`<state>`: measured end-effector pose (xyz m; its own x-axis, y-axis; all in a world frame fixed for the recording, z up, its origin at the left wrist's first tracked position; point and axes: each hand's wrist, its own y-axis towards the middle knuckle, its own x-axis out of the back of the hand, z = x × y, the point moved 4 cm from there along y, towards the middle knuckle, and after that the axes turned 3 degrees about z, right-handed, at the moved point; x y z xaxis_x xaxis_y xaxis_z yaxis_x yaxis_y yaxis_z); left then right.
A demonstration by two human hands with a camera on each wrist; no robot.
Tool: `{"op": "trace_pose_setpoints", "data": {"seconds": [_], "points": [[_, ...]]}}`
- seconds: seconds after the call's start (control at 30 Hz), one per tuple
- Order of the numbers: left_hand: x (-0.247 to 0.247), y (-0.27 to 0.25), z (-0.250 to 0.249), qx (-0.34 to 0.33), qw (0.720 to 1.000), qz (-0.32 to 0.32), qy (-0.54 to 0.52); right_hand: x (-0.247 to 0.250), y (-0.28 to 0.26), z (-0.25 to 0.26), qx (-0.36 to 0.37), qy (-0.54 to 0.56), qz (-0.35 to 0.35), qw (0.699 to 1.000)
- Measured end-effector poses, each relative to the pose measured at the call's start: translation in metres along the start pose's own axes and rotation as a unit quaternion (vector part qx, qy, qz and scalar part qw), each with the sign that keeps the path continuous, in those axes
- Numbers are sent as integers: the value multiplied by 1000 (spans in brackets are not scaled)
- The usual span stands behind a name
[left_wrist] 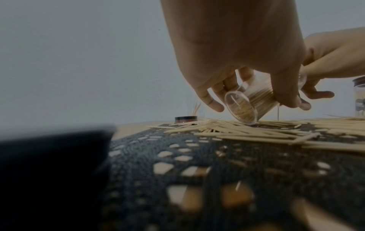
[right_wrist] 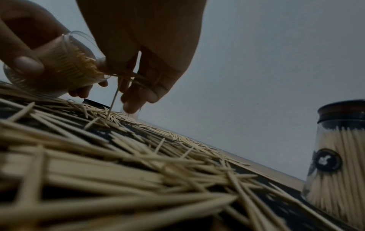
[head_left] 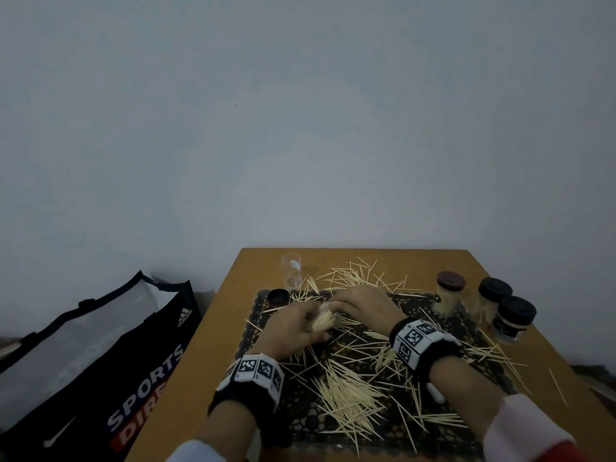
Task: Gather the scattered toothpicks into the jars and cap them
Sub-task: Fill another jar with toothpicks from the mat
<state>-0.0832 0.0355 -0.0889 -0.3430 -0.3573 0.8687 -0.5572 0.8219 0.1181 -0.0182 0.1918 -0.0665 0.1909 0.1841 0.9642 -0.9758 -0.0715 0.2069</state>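
Your left hand (head_left: pixel 293 328) grips a tilted clear jar (left_wrist: pixel 247 107) of toothpicks low over the black mat (head_left: pixel 333 428); your right hand (head_left: pixel 363 303) pinches toothpicks at its mouth. Loose toothpicks (head_left: pixel 350 391) lie scattered nearer you.

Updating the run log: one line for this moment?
left hand: holds tilted clear jar | right hand: pinching toothpicks at jar mouth | three capped jars | loose lid

In the head view the hands (head_left: pixel 333 311) hide most of the tilted jar (head_left: pixel 325 320). The bag (head_left: pixel 100 355) at lower left is cut off mid-lettering. In the left wrist view a dark blur (left_wrist: pixel 51 179) fills the lower left.
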Motion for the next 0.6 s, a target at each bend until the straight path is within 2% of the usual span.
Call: {"op": "trace_pose_setpoints", "data": {"seconds": [0.13, 0.37, 0.5, 0.6], "points": [[0, 0, -1, 1, 1000, -1, 14, 0, 0, 0, -13, -10, -2, 1000], [3, -1, 3, 24, 999, -27, 20, -5, 1, 12, 30, 1, 31, 999], [0, 0, 4, 20, 1000, -14, 17, -3, 1, 14, 59, 35, -21, 997], [-2, 1, 2, 10, 1000, 2, 13, 2, 0, 15, 52, 70, -65, 994]]}}
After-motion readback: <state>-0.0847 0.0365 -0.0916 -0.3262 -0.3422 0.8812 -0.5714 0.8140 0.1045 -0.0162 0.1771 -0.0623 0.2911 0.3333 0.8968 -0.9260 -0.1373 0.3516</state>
